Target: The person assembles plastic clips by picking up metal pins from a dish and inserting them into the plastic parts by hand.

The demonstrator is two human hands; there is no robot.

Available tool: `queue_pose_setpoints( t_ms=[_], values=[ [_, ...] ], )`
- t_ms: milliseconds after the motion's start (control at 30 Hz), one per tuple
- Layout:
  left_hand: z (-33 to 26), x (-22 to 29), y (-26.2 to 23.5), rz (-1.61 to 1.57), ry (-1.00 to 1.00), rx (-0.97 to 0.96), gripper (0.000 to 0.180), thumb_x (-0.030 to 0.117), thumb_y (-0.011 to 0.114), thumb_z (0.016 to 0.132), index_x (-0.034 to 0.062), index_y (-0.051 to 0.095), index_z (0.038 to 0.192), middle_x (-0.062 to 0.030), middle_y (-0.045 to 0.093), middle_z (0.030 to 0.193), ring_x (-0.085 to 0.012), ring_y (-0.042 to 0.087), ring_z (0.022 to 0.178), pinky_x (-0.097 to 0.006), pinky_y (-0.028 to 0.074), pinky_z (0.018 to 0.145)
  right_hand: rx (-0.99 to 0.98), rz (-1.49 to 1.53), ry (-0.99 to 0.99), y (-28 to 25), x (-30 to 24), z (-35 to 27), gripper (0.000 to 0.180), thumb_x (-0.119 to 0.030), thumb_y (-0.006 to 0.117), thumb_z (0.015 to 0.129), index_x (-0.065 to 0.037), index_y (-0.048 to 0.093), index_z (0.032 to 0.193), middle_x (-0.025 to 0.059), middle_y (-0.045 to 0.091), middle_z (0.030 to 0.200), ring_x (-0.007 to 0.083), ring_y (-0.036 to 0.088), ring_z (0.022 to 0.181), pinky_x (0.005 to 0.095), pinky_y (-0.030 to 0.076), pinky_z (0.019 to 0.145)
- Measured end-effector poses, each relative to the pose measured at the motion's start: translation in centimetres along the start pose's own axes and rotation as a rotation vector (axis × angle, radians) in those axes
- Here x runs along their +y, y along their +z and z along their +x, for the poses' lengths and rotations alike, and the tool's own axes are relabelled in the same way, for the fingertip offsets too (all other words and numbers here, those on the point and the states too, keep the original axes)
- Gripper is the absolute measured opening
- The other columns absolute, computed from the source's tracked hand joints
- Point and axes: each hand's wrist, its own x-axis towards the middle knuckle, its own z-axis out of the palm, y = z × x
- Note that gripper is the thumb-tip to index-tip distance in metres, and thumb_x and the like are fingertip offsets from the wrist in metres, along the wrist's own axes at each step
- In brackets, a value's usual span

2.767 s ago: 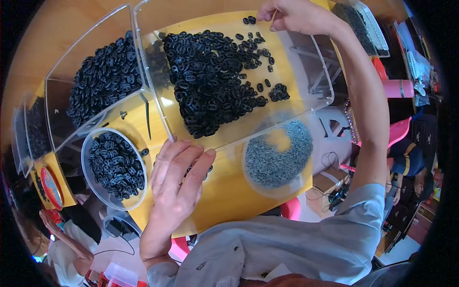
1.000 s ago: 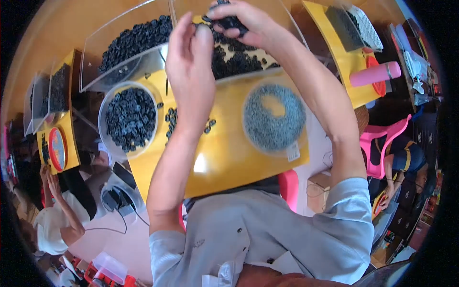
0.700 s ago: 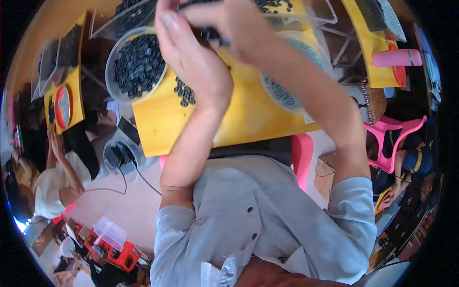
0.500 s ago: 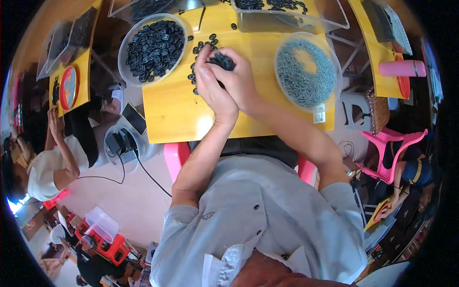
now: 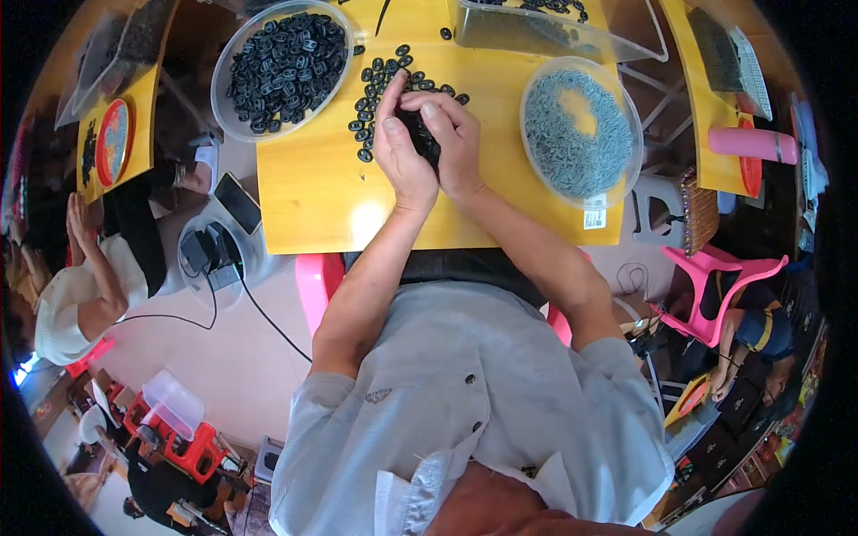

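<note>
My left hand (image 5: pixel 405 168) and my right hand (image 5: pixel 458 150) are cupped together over the yellow table (image 5: pixel 313 201), wrists close, fingers curved inward. Between the palms lies a cluster of small black oval pieces (image 5: pixel 422 138), partly hidden by the fingers. Whether this cluster rests on the tabletop or is held just above it, I cannot tell. More loose black ovals (image 5: pixel 366 116) lie spread to the left of and beyond my fingertips. A round clear tub (image 5: pixel 220 96) heaped with the same pieces stands at the far left.
To the right is a round clear tub (image 5: pixel 633 152) of small grey-blue metal parts, probably screws. A rectangular clear bin (image 5: pixel 536 43) stands at the back. Side tables hold a pink bottle (image 5: pixel 752 145) and a red tray (image 5: pixel 113 143). A pink stool (image 5: pixel 724 295) and other people are nearby.
My right hand has turned and lowered beside the left, opening the clasp into a cup. More black ovals now show on the table beyond my fingers. The whole view has shifted slightly.
</note>
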Motion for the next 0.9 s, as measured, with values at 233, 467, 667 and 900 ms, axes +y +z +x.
queue_pose_setpoints(
  t_ms=[233,467,667,900],
  values=[
    [0.3,0.1,0.4,-0.230,-0.038,-0.039,0.079,0.061,0.022,0.100,-0.0039,0.040,0.142,-0.0202,0.044,0.145,-0.0309,0.039,0.137,-0.042,0.021,0.117,-0.135,0.173,0.116,-2.4,-0.7,1.4,0.038,-0.028,0.051,0.099,0.006,0.064,0.108,0.0154,0.068,0.108,0.0204,0.064,0.103,0.0322,0.045,0.097],
    [1.3,-0.4,-1.9,-0.333,-0.043,-0.187,0.086,0.068,0.022,0.097,-0.0029,0.040,0.142,-0.0215,0.043,0.146,-0.0317,0.039,0.137,-0.043,0.023,0.117,-0.284,0.053,0.193,-4.5,-3.2,2.2,0.053,-0.037,0.042,0.103,0.010,0.056,0.121,0.0212,0.064,0.118,0.0267,0.060,0.115,0.0365,0.042,0.104],
    [1.9,0.6,-5.1,-0.313,-0.019,-0.257,0.086,0.068,0.024,0.097,-0.0031,0.042,0.141,-0.0222,0.045,0.144,-0.0337,0.040,0.137,-0.044,0.023,0.117,-0.253,-0.133,0.172,-5.5,-6.9,1.5,0.024,-0.013,0.065,0.092,-0.002,0.066,0.114,0.0049,0.068,0.099,0.0087,0.061,0.092,0.0238,0.048,0.083],
    [-0.7,3.3,-8.6,0.335,0.249,-0.567,0.031,0.011,0.075,0.077,0.0054,0.068,0.107,-0.0140,0.065,0.114,-0.0307,0.060,0.109,-0.040,0.048,0.094,-0.474,-0.455,0.284,-7.1,-6.9,0.9,0.024,-0.008,0.064,0.088,-0.002,0.066,0.110,0.0078,0.068,0.091,0.0118,0.062,0.079,0.0262,0.051,0.071]
  ],
)
